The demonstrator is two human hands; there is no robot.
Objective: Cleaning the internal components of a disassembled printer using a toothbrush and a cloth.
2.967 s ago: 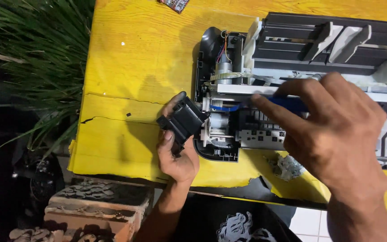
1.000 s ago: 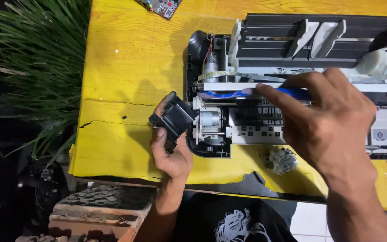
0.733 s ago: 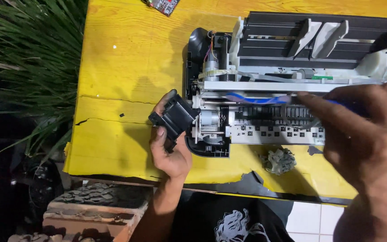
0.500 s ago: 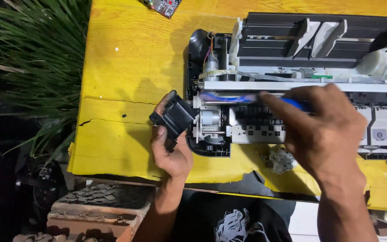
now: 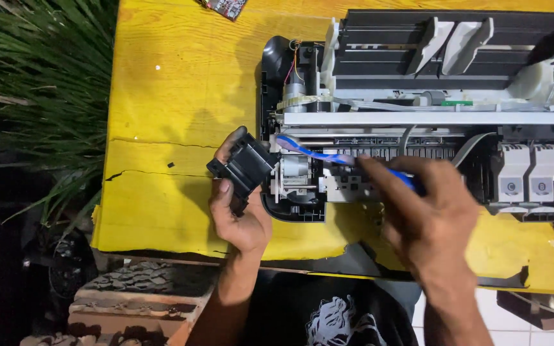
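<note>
An opened printer [image 5: 444, 70] with its cover off lies on a yellow wooden table [image 5: 181, 83]. My left hand [image 5: 238, 205] grips a small black plastic part [image 5: 243, 168] at the printer's left end. My right hand [image 5: 428, 218] holds a blue toothbrush [image 5: 328, 155] by its handle. The brush's white head [image 5: 281, 140] reaches left into the mechanism beside a small grey motor [image 5: 295, 168], under the metal rail [image 5: 431, 118]. Two ink cartridges [image 5: 527, 174] sit in the carriage at the right.
A green spiky plant [image 5: 40, 83] stands left of the table. A small circuit board [image 5: 222, 6] lies at the table's far edge. Stacked bricks [image 5: 136, 298] sit below the cracked near edge. The printer's black paper tray [image 5: 456, 45] fills the far right.
My right hand has swung the toothbrush back and forth along the mechanism, out to the right and back left. My left hand has kept its hold on the black part.
</note>
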